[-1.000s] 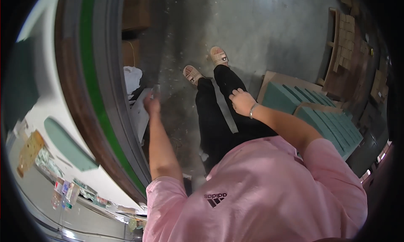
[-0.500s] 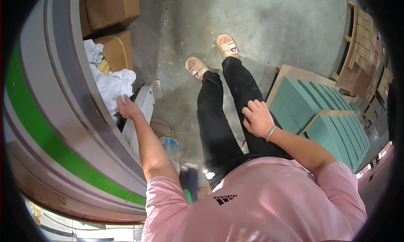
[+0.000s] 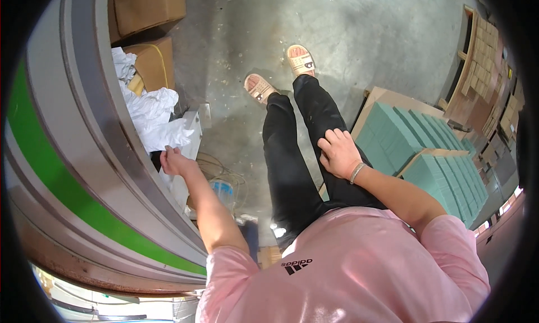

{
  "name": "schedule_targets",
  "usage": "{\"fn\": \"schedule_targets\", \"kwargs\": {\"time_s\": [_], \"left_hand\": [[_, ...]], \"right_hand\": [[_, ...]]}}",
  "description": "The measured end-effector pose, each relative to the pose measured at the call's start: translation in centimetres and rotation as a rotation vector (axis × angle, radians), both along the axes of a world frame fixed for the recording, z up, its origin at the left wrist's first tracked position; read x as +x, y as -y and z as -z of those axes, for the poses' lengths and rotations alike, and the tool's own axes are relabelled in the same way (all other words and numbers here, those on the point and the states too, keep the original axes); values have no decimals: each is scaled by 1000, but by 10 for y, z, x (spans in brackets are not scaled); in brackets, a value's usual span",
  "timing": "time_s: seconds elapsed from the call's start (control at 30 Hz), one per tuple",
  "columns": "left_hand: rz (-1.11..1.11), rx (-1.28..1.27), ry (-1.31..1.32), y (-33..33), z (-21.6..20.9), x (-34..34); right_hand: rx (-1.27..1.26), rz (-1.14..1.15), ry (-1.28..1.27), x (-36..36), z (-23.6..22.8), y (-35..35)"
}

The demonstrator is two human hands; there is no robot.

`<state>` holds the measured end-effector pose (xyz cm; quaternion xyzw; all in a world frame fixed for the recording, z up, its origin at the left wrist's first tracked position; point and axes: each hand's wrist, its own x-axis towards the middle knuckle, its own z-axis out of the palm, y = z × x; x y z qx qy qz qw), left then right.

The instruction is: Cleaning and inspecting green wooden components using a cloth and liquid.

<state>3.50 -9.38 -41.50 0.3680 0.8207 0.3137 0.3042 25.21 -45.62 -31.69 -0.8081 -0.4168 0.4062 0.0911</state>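
My left hand (image 3: 176,160) reaches beside the grey machine panel, at the lower edge of a crumpled white cloth (image 3: 160,129). The thumb and fingers are pinched together at the cloth's edge, and part of the grip is hidden. One end of the cloth spreads out to the right, over a pale metal beam (image 3: 192,140). My right hand (image 3: 340,154), with a silver bracelet at the wrist, lies on the thigh of my black trousers (image 3: 323,112). Its fingers are loosely bent and slightly apart, holding nothing.
Cardboard boxes (image 3: 149,8) stand at the far left. A curved grey panel with a green stripe (image 3: 73,194) fills the left side. Stacked green blocks (image 3: 415,132) sit on my right, with wooden pieces (image 3: 483,59) beyond. A clear tub with blue (image 3: 223,191) stands near my left arm.
My left hand has come down toward me, and the white cloth now spreads farther right above it. My right hand stays on my thigh; the view has shifted slightly.
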Motion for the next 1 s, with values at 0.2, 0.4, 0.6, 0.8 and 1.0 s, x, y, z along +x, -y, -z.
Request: {"fn": "schedule_targets", "kwargs": {"time_s": [0.2, 0.4, 0.6, 0.8, 1.0], "left_hand": [[442, -105, 70, 116, -92, 15], [813, -325, 301, 227, -202, 49], [1525, -299, 611, 246, -284, 83], [401, -604, 904, 229, -309, 81], [182, -460, 1450, 163, -365, 90]], "right_hand": [[19, -24, 15, 2, -4, -2], [-214, 198, -114, 13, -13, -20], [-299, 903, -1346, 28, -59, -72], [26, 803, -1578, 62, -179, -134], [34, 357, -1635, 77, -250, -158]]}}
